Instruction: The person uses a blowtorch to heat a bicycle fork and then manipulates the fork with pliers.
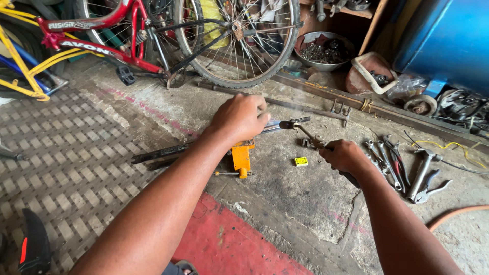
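Note:
My left hand (239, 118) grips a long dark metal bar (163, 151) that is clamped in a small orange vise (241, 157) on the concrete floor. My right hand (345, 157) is closed around the handle of a brass-coloured torch (307, 136) whose tip points at the bar's blue-grey end (285, 124), just right of my left hand. A faint wisp of smoke rises above that end. A small yellow box (301, 161) lies on the floor between the vise and my right hand.
Several wrenches, pliers and a hammer (420, 170) lie at right. A red and yellow bicycle (102, 35) with its rear wheel (237, 40) stands behind. A metal bowl of parts (323, 51), a blue drum (448, 40) and an orange hose (458, 214) are nearby.

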